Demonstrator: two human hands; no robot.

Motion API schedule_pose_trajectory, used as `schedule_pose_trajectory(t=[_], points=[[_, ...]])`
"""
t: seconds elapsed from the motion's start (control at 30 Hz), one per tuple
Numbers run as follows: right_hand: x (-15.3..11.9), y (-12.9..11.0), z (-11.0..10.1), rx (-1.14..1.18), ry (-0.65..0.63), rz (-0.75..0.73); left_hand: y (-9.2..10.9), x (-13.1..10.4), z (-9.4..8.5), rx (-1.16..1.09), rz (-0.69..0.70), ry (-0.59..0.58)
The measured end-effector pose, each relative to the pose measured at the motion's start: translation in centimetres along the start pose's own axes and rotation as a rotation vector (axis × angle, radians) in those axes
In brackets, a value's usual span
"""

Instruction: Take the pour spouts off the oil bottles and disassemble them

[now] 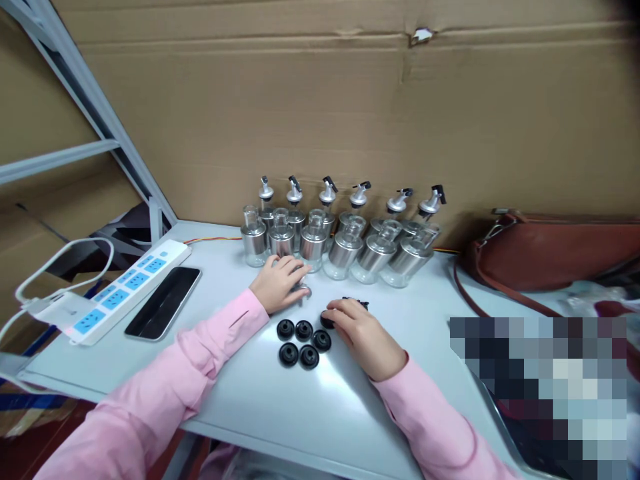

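Note:
My left hand (280, 283) rests on the table before the front row of bottles, fingers stretched and thumb apart. A small shiny clear or silver piece (306, 291) shows beside its thumb, mostly hidden. The fingers of my right hand (364, 337) are closed on a round black cap (327, 320) low over the table. Several similar black caps (304, 330) lie in a cluster between my hands. More small black parts (363, 304) show behind the right hand. Open glass bottles with silver bands (314, 243) stand in front; behind them are bottles with silver pourer tops (359, 195).
On the left lie a white power strip (127, 293) and a black phone (164, 303). A brown leather bag (555, 253) sits at the right, its strap on the table. Cardboard (300, 107) backs the table; a grey metal frame (95, 87) rises at left.

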State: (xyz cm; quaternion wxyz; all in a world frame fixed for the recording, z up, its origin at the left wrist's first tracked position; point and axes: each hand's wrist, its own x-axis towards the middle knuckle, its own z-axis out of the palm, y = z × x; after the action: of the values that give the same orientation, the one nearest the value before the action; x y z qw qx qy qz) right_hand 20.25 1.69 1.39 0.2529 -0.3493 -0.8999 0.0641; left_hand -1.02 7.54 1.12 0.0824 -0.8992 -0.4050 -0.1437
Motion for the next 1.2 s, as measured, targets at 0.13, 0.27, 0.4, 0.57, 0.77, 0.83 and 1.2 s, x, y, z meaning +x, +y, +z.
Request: schedule_pose_trajectory(t=[0.13,0.27,0.4,0.57,0.77,0.83,1.2], points=[[-0.2,-0.2,0.6,-0.016,-0.097,0.102,-0.1,-0.3,0.3,0.018,0.028,0.017],[-0.1,-0.6,0.8,0.071,-0.1,0.112,-0.2,-0.4,0.3,0.027,0.038,0.039],[0.0,-1.2,0.5,0.178,-0.126,0.076,-0.1,-0.6,0.1,0.014,0.023,0.072],[-0.2,-1.2,-0.9,0.259,-0.092,0.086,0.2,-0.8,-0.3,-0.044,-0.001,0.109],[-0.3,-1.3,-1.2,0.297,-0.19,0.121,0.1,-1.0,-0.5,-0.07,-0.04,0.202],[-0.3,-1.3,-1.3,0.284,-0.121,0.117,-0.2,-1.2,-0.9,-0.06,-0.062,0.257],[-0.2,7.9,-6.2,0.44,1.136,0.726,0.5,-3.2,-2.1,-0.171,-0.079,0.391]])
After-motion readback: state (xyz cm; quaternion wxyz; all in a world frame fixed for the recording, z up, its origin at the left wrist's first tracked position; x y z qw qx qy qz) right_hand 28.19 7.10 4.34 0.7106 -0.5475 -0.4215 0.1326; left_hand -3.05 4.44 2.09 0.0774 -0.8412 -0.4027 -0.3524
